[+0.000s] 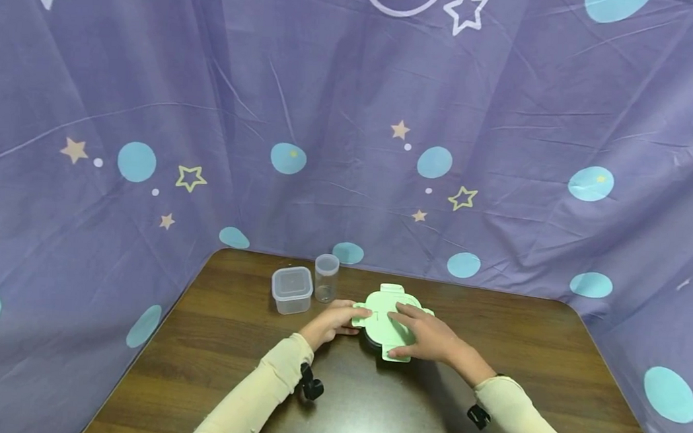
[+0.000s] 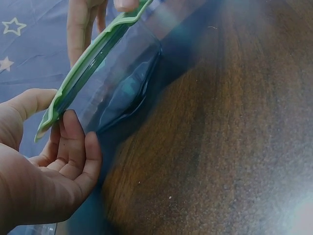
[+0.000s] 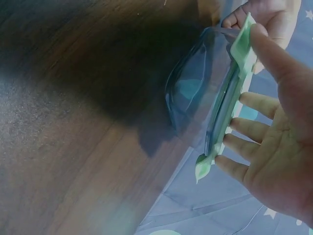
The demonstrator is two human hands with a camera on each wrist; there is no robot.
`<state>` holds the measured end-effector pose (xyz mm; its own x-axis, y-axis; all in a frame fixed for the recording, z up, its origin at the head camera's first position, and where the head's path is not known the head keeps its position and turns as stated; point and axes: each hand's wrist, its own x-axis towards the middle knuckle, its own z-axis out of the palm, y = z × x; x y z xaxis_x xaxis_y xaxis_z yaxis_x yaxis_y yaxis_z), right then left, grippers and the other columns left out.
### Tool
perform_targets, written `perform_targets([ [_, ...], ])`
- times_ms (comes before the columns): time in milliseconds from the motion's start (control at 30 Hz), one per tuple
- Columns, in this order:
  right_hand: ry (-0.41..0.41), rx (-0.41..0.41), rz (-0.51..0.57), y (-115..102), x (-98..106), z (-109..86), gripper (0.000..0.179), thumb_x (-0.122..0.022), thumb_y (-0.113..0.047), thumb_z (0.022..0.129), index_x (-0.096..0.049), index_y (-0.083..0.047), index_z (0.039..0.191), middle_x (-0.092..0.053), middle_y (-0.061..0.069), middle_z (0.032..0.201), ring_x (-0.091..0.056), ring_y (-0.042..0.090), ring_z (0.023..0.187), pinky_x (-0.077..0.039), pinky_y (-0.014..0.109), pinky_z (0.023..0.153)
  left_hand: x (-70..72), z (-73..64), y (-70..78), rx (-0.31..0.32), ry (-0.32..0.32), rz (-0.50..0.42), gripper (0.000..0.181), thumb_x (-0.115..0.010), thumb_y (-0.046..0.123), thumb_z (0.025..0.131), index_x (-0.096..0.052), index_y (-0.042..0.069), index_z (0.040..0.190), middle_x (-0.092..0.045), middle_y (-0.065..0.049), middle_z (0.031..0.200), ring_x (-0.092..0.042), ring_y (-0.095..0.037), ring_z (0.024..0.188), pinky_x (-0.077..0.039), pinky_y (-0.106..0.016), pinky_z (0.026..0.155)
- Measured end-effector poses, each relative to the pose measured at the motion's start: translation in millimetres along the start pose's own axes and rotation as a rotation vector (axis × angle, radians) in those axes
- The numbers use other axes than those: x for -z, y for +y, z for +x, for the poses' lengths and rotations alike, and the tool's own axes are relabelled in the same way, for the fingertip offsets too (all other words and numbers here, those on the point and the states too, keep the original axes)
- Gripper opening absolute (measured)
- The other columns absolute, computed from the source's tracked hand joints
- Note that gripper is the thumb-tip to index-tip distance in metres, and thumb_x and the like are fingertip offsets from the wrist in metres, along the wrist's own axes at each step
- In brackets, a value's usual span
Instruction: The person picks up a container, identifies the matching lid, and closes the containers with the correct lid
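Observation:
A light green lid [image 1: 383, 319] with flaps sticking out from its sides sits on a clear food container [image 3: 193, 83], which stands on the table. My left hand [image 1: 335, 318] pinches the lid's left flap, thumb on top and fingers beneath, as the left wrist view shows. The right hand [image 1: 431, 334] rests over the lid's right part with spread, fairly straight fingers. Its thumb lies on the flap nearest me. The right wrist view shows those fingertips along the lid's edge. In the head view the hands cover parts of the lid, and the lid hides most of the container.
To the left behind my left hand stand a small square lidded tub [image 1: 292, 291] and a clear round jar [image 1: 326, 278] with a whitish lid. The wooden table [image 1: 194, 366] meets a purple patterned curtain [image 1: 353, 111] at the back and sides.

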<state>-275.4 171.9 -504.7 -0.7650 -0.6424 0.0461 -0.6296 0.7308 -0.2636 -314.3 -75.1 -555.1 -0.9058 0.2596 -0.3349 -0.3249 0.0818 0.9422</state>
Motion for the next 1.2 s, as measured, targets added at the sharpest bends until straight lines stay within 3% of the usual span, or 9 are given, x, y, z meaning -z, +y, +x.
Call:
perform_targets([
  [433, 0.189, 0.080, -0.180, 4.8, -21.8, -8.4, 0.081, -0.068, -0.062, 0.088, -0.054, -0.008, 0.147, -0.050, 0.019, 0.153, -0.049, 0.039, 0.141, -0.050, 0.053, 0.107, 0.3, 2.4, -1.9, -0.023, -0.027, -0.014, 0.018, -0.073, 0.022, 0.091, -0.066, 0.008, 0.100, -0.064, 0.007, 0.079, -0.062, -0.007, 0.071, -0.059, -0.025, 0.071],
  [633, 0.212, 0.089, -0.183, 6.1, -26.2, -10.9, 0.081, -0.067, -0.062, 0.089, -0.052, -0.008, 0.148, -0.049, 0.019, 0.155, -0.048, 0.038, 0.142, -0.052, 0.053, 0.105, 3.5, 2.3, 0.7, -0.012, -0.045, 0.008, 0.017, -0.073, 0.022, 0.092, -0.066, 0.009, 0.101, -0.065, 0.007, 0.080, -0.064, -0.008, 0.073, -0.061, -0.028, 0.076],
  [900, 0.213, 0.095, -0.165, 6.0, -27.1, -10.3, 0.082, -0.067, -0.062, 0.089, -0.052, -0.008, 0.148, -0.048, 0.019, 0.155, -0.047, 0.040, 0.142, -0.050, 0.053, 0.106, 19.1, 3.1, 6.4, -0.033, -0.143, 0.068, 0.036, -0.066, 0.016, 0.098, -0.062, -0.005, 0.127, -0.070, 0.005, 0.088, -0.067, -0.008, 0.080, -0.060, -0.033, 0.085],
  [1067, 0.203, 0.088, -0.152, 5.4, -26.0, -10.3, 0.080, -0.069, -0.060, 0.089, -0.053, -0.007, 0.148, -0.049, 0.020, 0.154, -0.047, 0.040, 0.143, -0.050, 0.053, 0.107, 28.4, 2.4, 7.8, -0.096, -0.192, 0.144, 0.042, -0.063, 0.011, 0.099, -0.056, -0.007, 0.136, -0.073, -0.006, 0.105, -0.066, -0.009, 0.087, -0.060, -0.034, 0.087],
  [1200, 0.194, 0.082, -0.153, 4.2, -26.1, -10.2, 0.081, -0.069, -0.060, 0.089, -0.052, -0.007, 0.148, -0.048, 0.020, 0.155, -0.046, 0.040, 0.143, -0.050, 0.053, 0.107, 31.0, -1.5, 8.6, -0.220, -0.174, 0.273, 0.044, -0.066, 0.012, 0.098, -0.056, -0.004, 0.138, -0.070, -0.017, 0.118, -0.065, -0.011, 0.092, -0.059, -0.037, 0.088],
])
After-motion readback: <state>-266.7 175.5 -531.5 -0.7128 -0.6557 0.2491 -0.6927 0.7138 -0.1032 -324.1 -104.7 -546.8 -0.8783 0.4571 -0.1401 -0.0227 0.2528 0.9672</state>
